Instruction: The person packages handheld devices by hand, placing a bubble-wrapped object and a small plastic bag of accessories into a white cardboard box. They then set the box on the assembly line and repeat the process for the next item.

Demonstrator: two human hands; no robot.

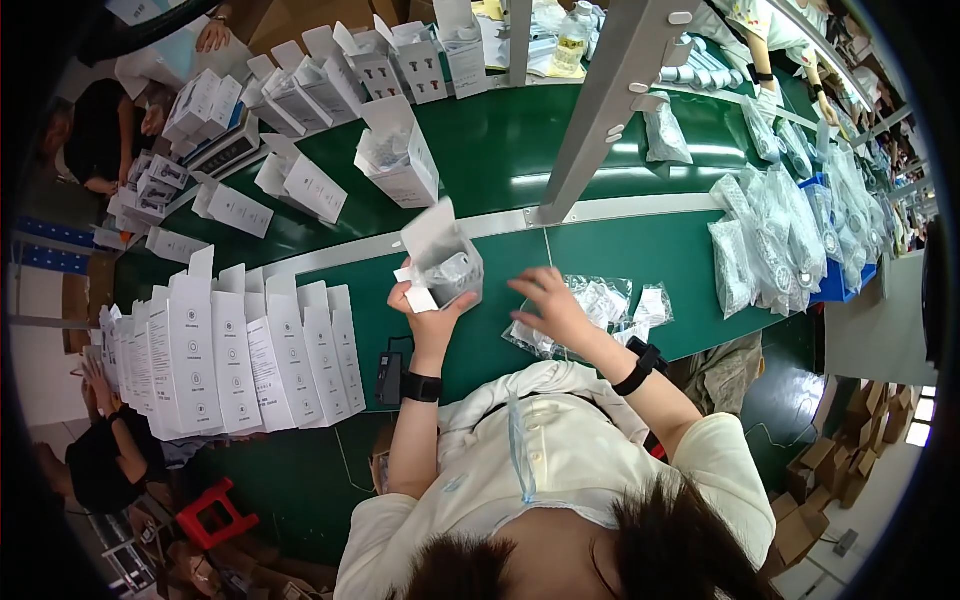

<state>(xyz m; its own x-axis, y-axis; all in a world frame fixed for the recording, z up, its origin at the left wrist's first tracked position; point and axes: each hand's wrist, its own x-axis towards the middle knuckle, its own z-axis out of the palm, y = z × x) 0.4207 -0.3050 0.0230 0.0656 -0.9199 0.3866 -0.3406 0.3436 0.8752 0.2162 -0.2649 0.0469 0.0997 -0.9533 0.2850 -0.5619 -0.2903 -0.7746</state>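
Observation:
My left hand (428,318) holds up a small white carton (443,262) with its flap open; a pale grey item shows inside it. My right hand (553,303) reaches out over a heap of small clear plastic bags (605,302) on the green table (500,170), fingers spread and touching the bags. Both wrists carry black bands.
A row of upright white cartons (240,355) stands at my left. More open cartons (300,185) sit on the green belt beyond a grey rail (600,208). Bagged parts (770,240) pile at the right. A grey metal post (610,100) rises ahead. Other people work at the left and far right.

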